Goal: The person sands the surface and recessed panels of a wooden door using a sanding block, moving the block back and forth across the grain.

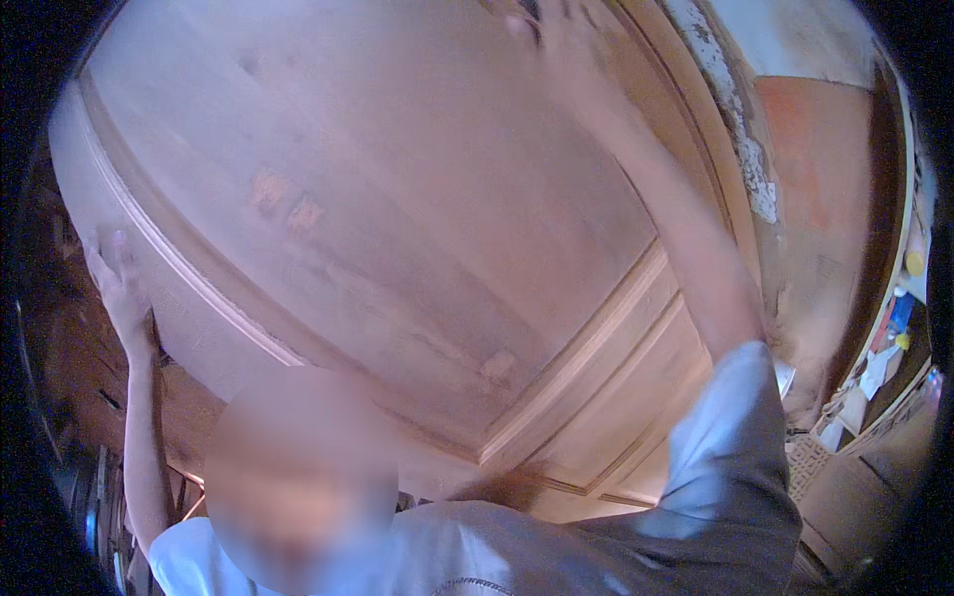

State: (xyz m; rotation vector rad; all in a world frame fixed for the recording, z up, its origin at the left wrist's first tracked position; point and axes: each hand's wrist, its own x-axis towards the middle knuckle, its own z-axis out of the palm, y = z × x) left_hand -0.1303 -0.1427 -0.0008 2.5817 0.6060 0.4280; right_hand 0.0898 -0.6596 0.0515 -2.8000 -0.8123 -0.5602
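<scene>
A large wooden panel door [427, 199] with raised moulding fills most of the head view. At the far left, my left hand [123, 293] lies against the door's outer border, its fingers stretched out and spread. My right arm reaches across the panel to the top, where my right hand [564, 45] is bent over the wood. A small dark thing [532, 10] shows between its fingers at the picture's upper edge, too blurred and cut off to name. Pale patches [270, 189] and scuffs mark the panel's surface.
Right of the door is a wall strip with peeling white paint [730, 109] and an orange-brown panel [810, 129]. Small colourful items [899, 313] and a perforated basket [810, 465] stand at the far right. Dark clutter [94, 497] lies at the lower left.
</scene>
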